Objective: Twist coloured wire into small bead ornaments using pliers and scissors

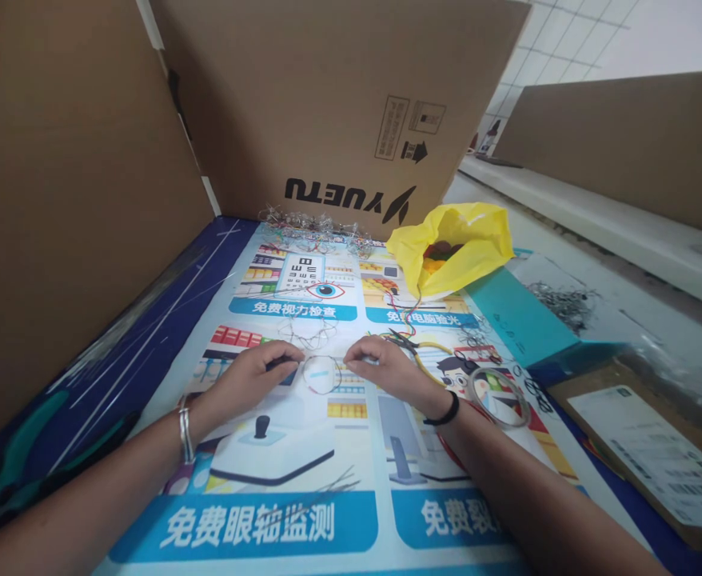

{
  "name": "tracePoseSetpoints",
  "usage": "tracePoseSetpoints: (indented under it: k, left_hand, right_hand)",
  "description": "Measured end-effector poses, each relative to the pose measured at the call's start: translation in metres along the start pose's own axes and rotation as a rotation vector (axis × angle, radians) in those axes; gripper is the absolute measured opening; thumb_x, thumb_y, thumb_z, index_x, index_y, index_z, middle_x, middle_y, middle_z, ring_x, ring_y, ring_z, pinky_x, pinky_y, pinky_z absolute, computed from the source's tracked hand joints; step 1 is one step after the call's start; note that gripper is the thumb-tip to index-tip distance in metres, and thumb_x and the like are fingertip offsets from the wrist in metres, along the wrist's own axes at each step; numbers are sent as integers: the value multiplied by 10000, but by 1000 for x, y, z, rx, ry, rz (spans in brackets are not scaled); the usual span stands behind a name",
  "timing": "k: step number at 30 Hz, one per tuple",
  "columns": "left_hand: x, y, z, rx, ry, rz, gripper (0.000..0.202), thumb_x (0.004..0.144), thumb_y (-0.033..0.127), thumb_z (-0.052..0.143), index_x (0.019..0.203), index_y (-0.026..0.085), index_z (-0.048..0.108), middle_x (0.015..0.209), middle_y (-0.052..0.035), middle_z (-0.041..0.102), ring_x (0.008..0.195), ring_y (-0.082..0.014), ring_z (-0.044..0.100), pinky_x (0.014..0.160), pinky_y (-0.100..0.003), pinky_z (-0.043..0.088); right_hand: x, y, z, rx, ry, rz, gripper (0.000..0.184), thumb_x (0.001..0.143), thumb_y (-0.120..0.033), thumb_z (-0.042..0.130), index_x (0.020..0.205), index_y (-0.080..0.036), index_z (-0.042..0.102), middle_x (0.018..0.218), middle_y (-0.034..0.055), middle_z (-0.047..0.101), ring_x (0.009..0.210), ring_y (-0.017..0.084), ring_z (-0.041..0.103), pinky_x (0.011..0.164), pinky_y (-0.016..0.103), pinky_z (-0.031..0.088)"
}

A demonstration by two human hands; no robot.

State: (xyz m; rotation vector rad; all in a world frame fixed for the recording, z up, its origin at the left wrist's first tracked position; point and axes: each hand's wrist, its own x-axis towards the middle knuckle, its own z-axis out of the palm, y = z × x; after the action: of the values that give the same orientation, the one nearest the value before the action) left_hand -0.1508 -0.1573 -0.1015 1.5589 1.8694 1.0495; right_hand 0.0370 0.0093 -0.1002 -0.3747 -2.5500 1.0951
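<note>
A thin wire ring (322, 393) spans the gap between my hands, above the printed poster sheet. At its left side, my left hand (270, 366) pinches the wire with thumb and forefinger. My right hand (380, 364) is pinched closed at the ring's right side. The exact fingertip contact is too small to make out. Just beyond the hands lie bent wire pieces (309, 332). Pliers with yellow handles (411, 344) rest behind my right hand. Beside my right wrist is a coil of wire (524, 412).
Cardboard panels (327, 96) stand at the back and left. A pile of wire shapes (321, 228) lies at the back, near an open yellow bag (476, 260). Teal-handled pliers (33, 436) lie left. Loose wires (321, 492) lie in front; a labelled package (644, 448) sits right.
</note>
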Motion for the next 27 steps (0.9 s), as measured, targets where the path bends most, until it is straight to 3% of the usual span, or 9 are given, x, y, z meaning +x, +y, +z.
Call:
tracePoseSetpoints:
  k: [10, 15, 22, 27]
  left_hand:
    - [-1, 2, 5, 268, 48, 132, 221, 844, 320, 515, 1022, 228, 608, 998, -24, 639, 970, -198, 548, 864, -350, 431]
    - [-2, 1, 9, 380, 44, 205, 289, 812, 364, 577, 1058, 211, 580, 1044, -50, 605, 1008, -218, 513, 883, -371, 412]
    - [-1, 2, 11, 458, 45, 227, 274, 817, 360, 567, 1034, 194, 589, 1020, -64, 600, 982, -233, 507, 862, -390, 411]
    - [0, 1, 11, 448, 48, 232, 226, 829, 283, 545, 1036, 200, 587, 1006, -61, 600, 974, -231, 506, 862, -397, 415]
  right_hand:
    - [-1, -2, 2, -109, -9, -78, 135, 806, -161, 560, 900, -204, 646, 842, 16, 665, 813, 147, 583, 796, 306, 396]
    - [-5, 0, 9, -305, -20, -173, 293, 794, -353, 622, 1045, -201, 633, 914, 56, 641, 882, 187, 548, 813, 342, 375]
    - [-12, -14, 23, -517, 17, -118, 463, 724, -510, 645, 1064, -196, 623, 966, 89, 582, 967, 247, 470, 860, 408, 343]
    - [-13, -17, 27, -538, 7, -92, 380, 755, -428, 640, 1055, -196, 618, 975, 93, 557, 959, 248, 454, 843, 407, 358]
